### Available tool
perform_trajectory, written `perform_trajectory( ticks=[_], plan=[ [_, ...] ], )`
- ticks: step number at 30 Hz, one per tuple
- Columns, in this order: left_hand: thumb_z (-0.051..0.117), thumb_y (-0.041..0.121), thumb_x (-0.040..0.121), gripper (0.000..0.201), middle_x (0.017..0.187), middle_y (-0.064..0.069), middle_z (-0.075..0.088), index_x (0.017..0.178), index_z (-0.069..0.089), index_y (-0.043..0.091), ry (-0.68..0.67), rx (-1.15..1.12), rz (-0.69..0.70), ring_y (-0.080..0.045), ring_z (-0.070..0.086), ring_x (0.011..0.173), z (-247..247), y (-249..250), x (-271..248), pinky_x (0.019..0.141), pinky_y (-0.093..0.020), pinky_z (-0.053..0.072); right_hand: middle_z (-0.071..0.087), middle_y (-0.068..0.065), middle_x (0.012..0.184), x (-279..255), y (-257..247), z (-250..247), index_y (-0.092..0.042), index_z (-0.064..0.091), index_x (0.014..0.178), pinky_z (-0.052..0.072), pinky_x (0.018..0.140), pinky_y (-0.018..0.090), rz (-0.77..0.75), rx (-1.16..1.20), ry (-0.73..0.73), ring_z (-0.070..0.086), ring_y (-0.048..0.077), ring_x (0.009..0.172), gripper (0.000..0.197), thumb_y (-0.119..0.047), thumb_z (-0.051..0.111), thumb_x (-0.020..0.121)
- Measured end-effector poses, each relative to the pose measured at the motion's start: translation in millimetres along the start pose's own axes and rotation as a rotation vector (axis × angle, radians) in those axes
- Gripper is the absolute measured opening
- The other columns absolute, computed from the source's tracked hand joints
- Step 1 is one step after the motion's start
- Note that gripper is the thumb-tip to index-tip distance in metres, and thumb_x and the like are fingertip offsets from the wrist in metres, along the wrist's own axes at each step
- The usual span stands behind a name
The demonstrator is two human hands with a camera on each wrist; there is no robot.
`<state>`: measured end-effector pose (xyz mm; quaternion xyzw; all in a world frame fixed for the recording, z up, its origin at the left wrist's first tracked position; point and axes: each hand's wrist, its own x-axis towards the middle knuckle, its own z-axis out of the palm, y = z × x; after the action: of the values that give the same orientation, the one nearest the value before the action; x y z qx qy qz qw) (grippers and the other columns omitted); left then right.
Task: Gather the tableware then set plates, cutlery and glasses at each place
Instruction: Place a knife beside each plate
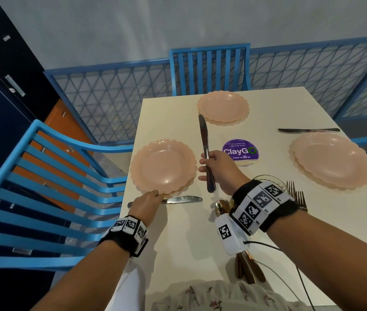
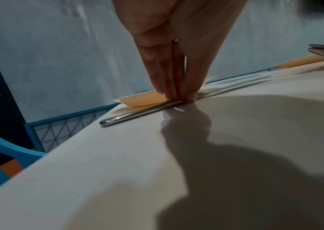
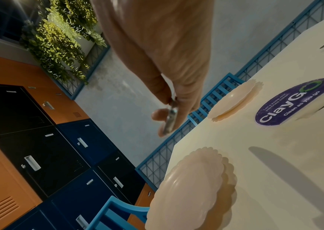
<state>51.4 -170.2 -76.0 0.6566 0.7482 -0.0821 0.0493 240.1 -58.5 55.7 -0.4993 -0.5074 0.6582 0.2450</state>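
Pressing down at lower left of the head view, left hand (image 1: 147, 203) with fingers straight and together, tips on a silver table knife (image 1: 183, 199) lying flat on the cream table (image 1: 178, 243) just below a stack of scalloped peach plastic plates (image 1: 163, 166); knife middle hidden under the hand. Blue slatted chair (image 1: 43, 187) filling the left edge. Right of centre, right hand (image 1: 217, 167) lifted off the table, fingers and thumb clamped round the handle of a second silver knife (image 1: 205, 140), blade pointing up-frame toward a far peach plate stack (image 1: 222, 107). Purple round ClayGo sticker (image 1: 240, 152) partly covered by that hand. Gold spoons (image 1: 221, 207), forks (image 1: 296, 194) and a clear glass largely blocked by the right wristband. At right, a third peach plate stack (image 1: 332, 160) with another knife (image 1: 308, 130) above it.
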Motion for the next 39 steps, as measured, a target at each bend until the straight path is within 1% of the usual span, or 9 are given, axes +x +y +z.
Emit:
perform_trajectory(
  ticks=[3, 6, 15, 28, 31, 33, 35, 37, 39],
  plan=[
    [0.055, 0.003, 0.088, 0.018, 0.097, -0.009, 0.061, 0.102, 0.066, 0.008, 0.047, -0.022, 0.0, -0.028, 0.063, 0.084, 2, -2, 0, 0.056, -0.035, 0.045, 0.054, 0.009, 0.1, 0, 0, 0, -0.002, 0.047, 0.125, 0.055, 0.067, 0.03, -0.001, 0.0, 0.0, 0.057, 0.013, 0.07, 0.029, -0.006, 0.043, 0.097],
    [0.049, 0.005, 0.092, 0.022, 0.105, -0.007, 0.059, 0.109, 0.061, 0.011, 0.024, -0.001, -0.009, -0.026, 0.06, 0.092, 1, -2, -1, 0.06, -0.035, 0.041, 0.054, 0.01, 0.103, 0, 1, 0, -0.003, 0.047, 0.125, 0.056, 0.066, 0.029, -0.001, -0.006, -0.001, 0.057, 0.013, 0.071, 0.028, -0.006, 0.043, 0.097],
    [0.054, 0.006, 0.089, 0.02, 0.1, -0.007, 0.059, 0.106, 0.063, 0.012, -0.013, -0.061, -0.048, -0.028, 0.062, 0.083, 5, -6, 1, 0.062, -0.04, 0.053, 0.056, 0.011, 0.104, -1, 4, 2, -0.004, 0.048, 0.125, 0.057, 0.064, 0.027, 0.001, -0.029, -0.002, 0.059, 0.014, 0.073, 0.028, -0.008, 0.045, 0.097],
    [0.052, 0.005, 0.09, 0.02, 0.101, -0.01, 0.062, 0.106, 0.065, 0.008, 0.046, -0.063, -0.025, -0.03, 0.063, 0.085, 4, -7, 0, 0.063, -0.037, 0.048, 0.055, 0.011, 0.104, -6, 4, 2, -0.003, 0.048, 0.125, 0.056, 0.06, 0.025, -0.008, -0.037, -0.007, 0.058, 0.013, 0.072, 0.028, -0.007, 0.044, 0.097],
    [0.059, 0.004, 0.087, 0.015, 0.095, -0.011, 0.063, 0.099, 0.067, 0.008, 0.065, -0.086, -0.017, -0.03, 0.064, 0.079, 0, -7, -3, 0.059, -0.037, 0.049, 0.055, 0.012, 0.105, -9, 3, 3, -0.003, 0.048, 0.124, 0.056, 0.056, 0.022, -0.008, -0.039, -0.011, 0.058, 0.013, 0.072, 0.028, -0.007, 0.044, 0.097],
    [0.076, 0.003, 0.072, 0.011, 0.076, -0.008, 0.064, 0.08, 0.069, 0.008, 0.082, -0.108, 0.01, -0.027, 0.063, 0.061, -8, -5, -7, 0.045, -0.033, 0.048, 0.055, 0.012, 0.105, -10, 3, 3, -0.003, 0.048, 0.124, 0.056, 0.053, 0.02, -0.009, -0.035, -0.011, 0.058, 0.012, 0.071, 0.027, -0.007, 0.044, 0.097],
    [0.082, 0.007, 0.065, 0.015, 0.066, -0.007, 0.062, 0.07, 0.067, 0.007, 0.213, -0.196, 0.036, -0.026, 0.061, 0.053, -22, -2, -11, 0.04, -0.03, 0.046, 0.055, 0.012, 0.104, -10, 4, 2, -0.003, 0.048, 0.124, 0.056, 0.051, 0.019, -0.01, -0.03, -0.012, 0.057, 0.012, 0.07, 0.027, -0.006, 0.043, 0.097],
    [0.073, 0.01, 0.078, 0.006, 0.073, -0.008, 0.065, 0.078, 0.069, 0.005, 0.365, -0.379, 0.037, -0.027, 0.062, 0.062, -50, 7, -10, 0.053, -0.033, 0.052, 0.055, 0.011, 0.102, -12, 4, 1, -0.002, 0.048, 0.123, 0.056, 0.051, 0.019, -0.017, -0.025, -0.015, 0.058, 0.012, 0.07, 0.026, -0.005, 0.043, 0.097],
    [0.06, 0.016, 0.09, 0.014, 0.083, -0.006, 0.068, 0.091, 0.07, 0.007, 0.396, -0.528, -0.029, -0.022, 0.062, 0.074, -82, 18, -4, 0.071, -0.034, 0.053, 0.057, 0.008, 0.094, -12, 5, 2, -0.001, 0.049, 0.121, 0.056, 0.054, 0.021, -0.036, -0.021, -0.024, 0.058, 0.013, 0.069, 0.025, -0.004, 0.043, 0.097]
  ],
)
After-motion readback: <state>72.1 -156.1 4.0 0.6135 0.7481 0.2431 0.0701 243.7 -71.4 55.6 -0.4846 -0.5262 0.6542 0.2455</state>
